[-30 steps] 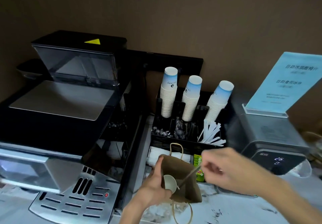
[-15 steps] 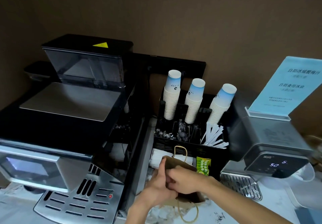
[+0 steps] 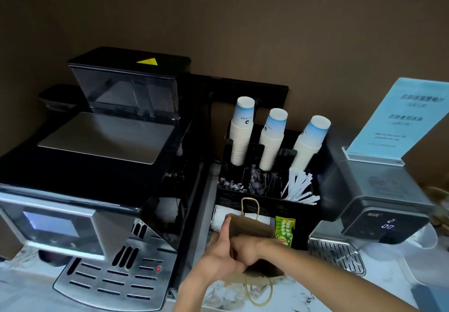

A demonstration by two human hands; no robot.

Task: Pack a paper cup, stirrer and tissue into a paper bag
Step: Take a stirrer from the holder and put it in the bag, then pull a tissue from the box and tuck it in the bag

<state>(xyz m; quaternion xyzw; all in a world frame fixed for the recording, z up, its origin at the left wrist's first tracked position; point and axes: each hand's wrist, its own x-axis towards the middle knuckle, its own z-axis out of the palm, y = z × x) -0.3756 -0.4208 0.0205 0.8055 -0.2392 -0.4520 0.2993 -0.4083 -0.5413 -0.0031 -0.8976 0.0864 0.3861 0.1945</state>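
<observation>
A small brown paper bag [image 3: 252, 228] with twine handles stands on the marble counter in front of a black organiser. My left hand [image 3: 220, 256] grips the bag's left rim, thumb raised against its side. My right hand [image 3: 247, 249] reaches into the bag's mouth, fingers hidden inside; whether it holds anything cannot be seen. The cup and stirrer inside the bag are hidden by my hands. White tissues [image 3: 220, 217] lie stacked behind the bag. Three stacks of paper cups [image 3: 272, 139] and white-wrapped stirrers [image 3: 300, 189] stand in the organiser.
A large coffee machine [image 3: 97, 178] fills the left. A grey water dispenser [image 3: 381, 197] with a drip tray stands on the right, under a blue sign [image 3: 401, 120]. Green tea packets [image 3: 285, 230] sit right of the bag.
My right hand moved from above the bag, holding a stirrer, down into the bag's mouth. The stirrer and cup are no longer visible. My left hand kept its hold.
</observation>
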